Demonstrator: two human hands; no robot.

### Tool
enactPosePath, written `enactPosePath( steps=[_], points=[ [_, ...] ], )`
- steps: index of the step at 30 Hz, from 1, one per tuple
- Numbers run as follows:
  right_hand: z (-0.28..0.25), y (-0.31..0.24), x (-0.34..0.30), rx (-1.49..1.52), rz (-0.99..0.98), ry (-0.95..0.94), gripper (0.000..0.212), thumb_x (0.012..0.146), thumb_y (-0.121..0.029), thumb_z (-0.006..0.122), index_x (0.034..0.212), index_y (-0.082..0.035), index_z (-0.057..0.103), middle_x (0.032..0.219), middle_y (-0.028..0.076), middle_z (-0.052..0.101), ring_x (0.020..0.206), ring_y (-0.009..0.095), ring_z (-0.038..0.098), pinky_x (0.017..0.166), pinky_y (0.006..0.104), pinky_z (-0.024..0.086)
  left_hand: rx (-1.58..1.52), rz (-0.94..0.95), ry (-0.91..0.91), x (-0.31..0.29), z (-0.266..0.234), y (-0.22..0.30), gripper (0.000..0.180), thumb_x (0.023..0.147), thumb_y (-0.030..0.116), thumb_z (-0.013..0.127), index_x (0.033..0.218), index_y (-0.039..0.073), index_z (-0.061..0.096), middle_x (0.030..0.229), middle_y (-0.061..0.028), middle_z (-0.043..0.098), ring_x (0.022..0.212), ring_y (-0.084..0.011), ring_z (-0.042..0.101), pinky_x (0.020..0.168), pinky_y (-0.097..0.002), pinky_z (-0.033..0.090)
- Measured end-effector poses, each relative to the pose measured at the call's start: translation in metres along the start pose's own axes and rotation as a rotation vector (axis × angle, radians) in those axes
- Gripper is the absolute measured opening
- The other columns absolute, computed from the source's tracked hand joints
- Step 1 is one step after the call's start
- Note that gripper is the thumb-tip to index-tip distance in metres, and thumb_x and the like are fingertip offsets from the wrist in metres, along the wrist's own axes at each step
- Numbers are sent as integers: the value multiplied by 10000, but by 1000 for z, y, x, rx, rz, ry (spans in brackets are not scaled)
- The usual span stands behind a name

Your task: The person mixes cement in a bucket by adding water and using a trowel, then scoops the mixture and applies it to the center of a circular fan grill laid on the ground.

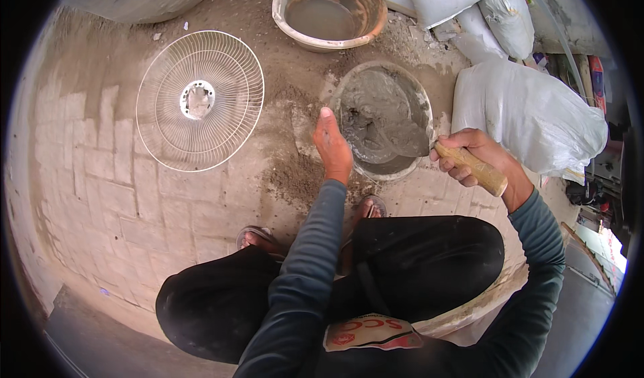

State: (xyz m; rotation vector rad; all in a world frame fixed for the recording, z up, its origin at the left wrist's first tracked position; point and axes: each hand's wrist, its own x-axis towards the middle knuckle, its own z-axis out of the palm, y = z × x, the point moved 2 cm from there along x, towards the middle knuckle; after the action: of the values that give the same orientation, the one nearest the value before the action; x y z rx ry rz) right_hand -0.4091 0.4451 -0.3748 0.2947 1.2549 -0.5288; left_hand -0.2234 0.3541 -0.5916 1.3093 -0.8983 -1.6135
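While the right hand (486, 156) wraps its fingers around the wooden handle (477, 170) of a trowel (412, 138) at four o'clock of the bucket (427, 106), the blade lies against the wet grey mortar (377, 95) inside. At eight o'clock, the left hand (333, 148) is held out straight and unclenched beside the rim, contact unclear. On the floor (181, 207), a wire fan guard (231, 103) lies at nine o'clock, and a basin (330, 44) of murky liquid stands at eleven.

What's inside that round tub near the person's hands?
The tub holds wet grey paste, with a smeared trowel blade at its right. The paste covers the bottom, so that can't be seen.
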Motion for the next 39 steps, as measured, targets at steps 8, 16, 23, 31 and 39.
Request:
enactPosePath(
  steps=[8,16,23,31,39],
  points=[
    [8,10,112,-2153,-842,524,170,735,-120,656,823,23,688,830,232,680,783,401,690,708,469,555,-52,34,-57,-1,6,1,550,1067,420,445,1105,-97,628,903,-142,637,806,-204,489,784,-369,440],
    [63,-13,-15,-2372,-590,817,70,694,-39,682,760,-20,671,742,166,672,751,345,703,661,435,553,-9,19,-36,2,-6,0,533,1071,407,441,1067,-92,626,874,-121,619,818,-200,491,794,-358,437],
    [74,-39,105,-2558,-928,790,61,746,-99,659,715,-79,708,766,130,682,759,270,697,673,374,552,-112,17,-82,-1,6,0,605,1064,495,419,1003,-77,606,901,-82,554,858,-197,460,831,-368,401],
    [23,34,34,-2441,-816,669,48,737,-58,664,715,-34,699,775,145,671,804,299,692,715,389,560,-75,-13,-45,-2,5,3,579,1069,447,432,1134,-94,627,1021,-153,654,942,-213,549,897,-361,438],
    [50,-25,-16,-2328,-784,935,35,705,-30,658,735,-19,672,784,179,668,769,345,692,675,441,551,-42,50,-8,1,-3,4,611,1066,458,429,1115,-119,625,885,-127,620,818,-205,487,804,-382,431]
  ],
)
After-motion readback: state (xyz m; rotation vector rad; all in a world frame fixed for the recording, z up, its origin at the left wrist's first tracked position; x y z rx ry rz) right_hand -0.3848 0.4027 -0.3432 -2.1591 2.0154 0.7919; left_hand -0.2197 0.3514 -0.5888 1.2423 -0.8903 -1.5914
